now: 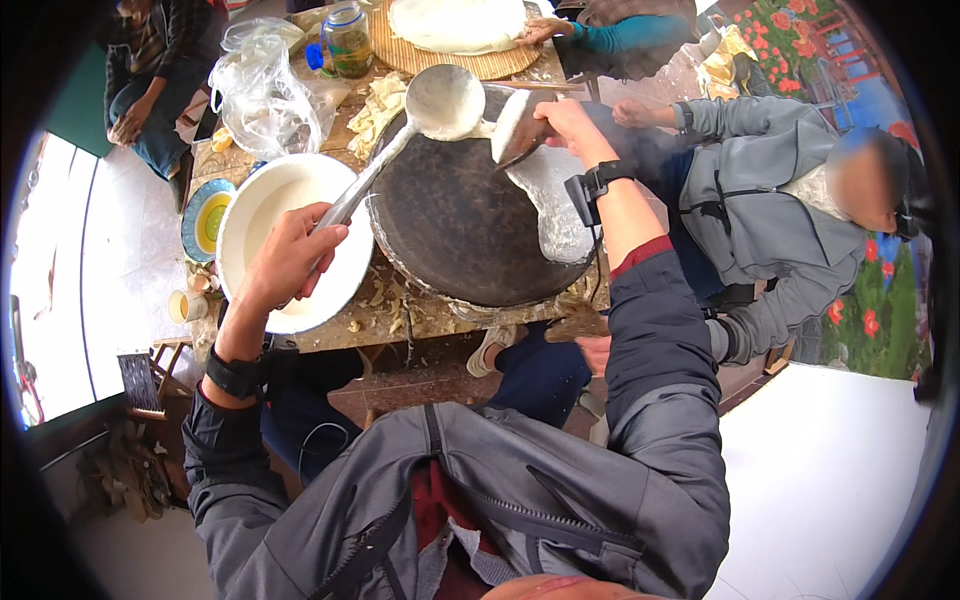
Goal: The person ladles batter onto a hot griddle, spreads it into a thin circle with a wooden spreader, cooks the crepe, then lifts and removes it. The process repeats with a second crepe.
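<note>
My left hand (pixel 287 258) is closed round the handle of a metal ladle (pixel 445 103), whose bowl, coated in pale batter, is over the far left edge of a dark round griddle (pixel 450 225). A curved spreading tool (pixel 514 130) with a whitish face is gripped in my right hand (pixel 570 124) above the griddle's far side. Pale batter (pixel 552 205) lies in a band down the griddle's right part; the remaining surface is bare and dark. Below my left forearm and hand stands a white basin (pixel 345 285) with pale liquid batter inside.
A yellow-green bowl (pixel 208 222), plastic bags (pixel 265 95) and a glass jar (pixel 347 42) stand left. Beyond the griddle, another person's hand (pixel 543 30) touches a woven tray (pixel 395 50) bearing a white sheet. A grey-jacketed person (pixel 750 190) sits close right, one hand near a brown brush-like thing (pixel 578 325).
</note>
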### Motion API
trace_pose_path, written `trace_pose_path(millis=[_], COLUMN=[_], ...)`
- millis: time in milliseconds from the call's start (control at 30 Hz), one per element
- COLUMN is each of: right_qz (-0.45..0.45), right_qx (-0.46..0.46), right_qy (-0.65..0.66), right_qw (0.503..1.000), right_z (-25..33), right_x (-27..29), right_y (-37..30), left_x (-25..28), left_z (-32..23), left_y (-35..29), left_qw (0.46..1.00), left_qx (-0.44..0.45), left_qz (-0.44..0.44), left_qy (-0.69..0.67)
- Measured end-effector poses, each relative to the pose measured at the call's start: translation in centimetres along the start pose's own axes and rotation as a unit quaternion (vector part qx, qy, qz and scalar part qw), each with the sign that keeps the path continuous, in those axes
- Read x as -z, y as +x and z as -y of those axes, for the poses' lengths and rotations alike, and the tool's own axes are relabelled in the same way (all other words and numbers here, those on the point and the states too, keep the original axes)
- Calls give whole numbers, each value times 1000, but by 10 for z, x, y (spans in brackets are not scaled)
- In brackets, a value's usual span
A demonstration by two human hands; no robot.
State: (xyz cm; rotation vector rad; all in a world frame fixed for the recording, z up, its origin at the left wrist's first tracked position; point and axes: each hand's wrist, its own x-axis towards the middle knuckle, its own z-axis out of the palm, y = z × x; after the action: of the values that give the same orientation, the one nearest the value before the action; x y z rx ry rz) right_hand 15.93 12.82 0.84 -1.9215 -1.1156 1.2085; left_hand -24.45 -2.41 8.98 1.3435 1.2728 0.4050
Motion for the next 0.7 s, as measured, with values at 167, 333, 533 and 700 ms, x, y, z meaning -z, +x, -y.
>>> trace_pose_path(millis=[167, 333, 533, 700], right_qz=[-121, -108, 30, -158], right_qx=[-7, 40, 82, 119], right_qy=[-17, -91, -231, -412], right_qw=[992, 989, 969, 890], right_z=[1, 15, 39, 50], right_x=[22, 15, -11, -7], right_y=[12, 23, 31, 33], left_x=[2, 5, 10, 15], left_z=[6, 6, 6, 11], left_y=[-7, -14, -24, -34], left_qw=[1000, 1000, 999, 999], left_qx=[6, 3, 7, 12], left_qz=[-1, -10, -19, -32], left_qy=[-10, -6, -25, -24])
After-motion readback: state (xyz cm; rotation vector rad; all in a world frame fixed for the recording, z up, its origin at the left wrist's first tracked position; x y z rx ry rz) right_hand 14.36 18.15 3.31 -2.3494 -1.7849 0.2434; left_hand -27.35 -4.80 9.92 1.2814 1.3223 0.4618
